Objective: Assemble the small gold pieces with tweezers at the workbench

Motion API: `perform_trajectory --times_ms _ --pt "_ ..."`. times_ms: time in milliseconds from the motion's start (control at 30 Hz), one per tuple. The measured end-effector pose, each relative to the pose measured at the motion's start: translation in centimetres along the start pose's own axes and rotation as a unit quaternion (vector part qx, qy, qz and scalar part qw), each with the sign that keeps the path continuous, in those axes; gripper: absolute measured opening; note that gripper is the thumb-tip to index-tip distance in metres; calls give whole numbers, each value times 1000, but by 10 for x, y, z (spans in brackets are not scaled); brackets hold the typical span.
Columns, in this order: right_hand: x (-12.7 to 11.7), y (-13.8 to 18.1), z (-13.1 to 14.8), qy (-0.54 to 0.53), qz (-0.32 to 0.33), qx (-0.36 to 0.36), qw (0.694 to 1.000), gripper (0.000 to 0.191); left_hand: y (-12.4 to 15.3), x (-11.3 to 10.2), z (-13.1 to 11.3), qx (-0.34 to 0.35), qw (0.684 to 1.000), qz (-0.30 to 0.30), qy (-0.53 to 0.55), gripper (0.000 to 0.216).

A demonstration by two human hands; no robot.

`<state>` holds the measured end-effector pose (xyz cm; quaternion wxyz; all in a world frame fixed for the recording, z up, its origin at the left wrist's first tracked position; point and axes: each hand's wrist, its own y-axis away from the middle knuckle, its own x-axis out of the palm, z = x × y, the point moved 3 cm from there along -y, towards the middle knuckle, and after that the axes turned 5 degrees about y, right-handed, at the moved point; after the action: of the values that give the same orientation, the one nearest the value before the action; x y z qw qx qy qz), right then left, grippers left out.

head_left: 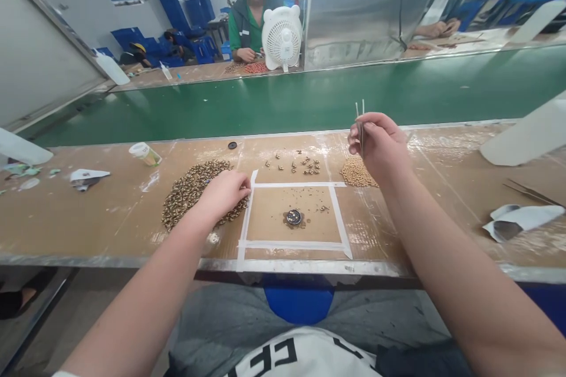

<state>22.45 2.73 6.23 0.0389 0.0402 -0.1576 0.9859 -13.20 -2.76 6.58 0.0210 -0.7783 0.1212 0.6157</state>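
My left hand (pixel 223 191) rests curled on the edge of a heap of small brass-coloured metal parts (pixel 188 188), fingers pinched at the white tape line; what it pinches is hidden. My right hand (pixel 375 141) is raised above a pile of small tan beads (pixel 356 174) and grips a pair of thin tweezers (pixel 360 112) whose tips point up. Between the hands lies a square marked in white tape (pixel 336 212) with a small round dark part (pixel 293 217) inside. A few loose brass pieces (pixel 300 164) lie beyond the square.
The brown workbench (pixel 110 218) borders a green conveyor belt (pixel 287 106). A small jar (pixel 145 154), crumpled paper (pixel 86 178) and white scraps (pixel 517 219) lie at the sides. Across the belt sit a white fan (pixel 282 38), a metal panel (pixel 354 6) and another person in green (pixel 247 23).
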Motion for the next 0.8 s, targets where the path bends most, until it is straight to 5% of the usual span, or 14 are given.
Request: perform_trajectory --times_ms 167,300,433,600,800 --pt "-9 -8 -37 -144 5 11 989 48 -32 -4 -43 36 974 -67 212 13" --pt "-5 0 -50 -143 7 25 989 45 -69 30 -84 122 873 -124 456 10" --pt "4 -1 -50 -108 24 32 993 37 -79 62 -96 170 799 -196 543 18" --pt "-4 -9 -41 -42 18 48 998 22 -75 64 -91 199 790 -239 528 19" --pt "-13 -14 -43 -3 -4 36 999 44 -85 66 -88 154 771 -214 580 16"
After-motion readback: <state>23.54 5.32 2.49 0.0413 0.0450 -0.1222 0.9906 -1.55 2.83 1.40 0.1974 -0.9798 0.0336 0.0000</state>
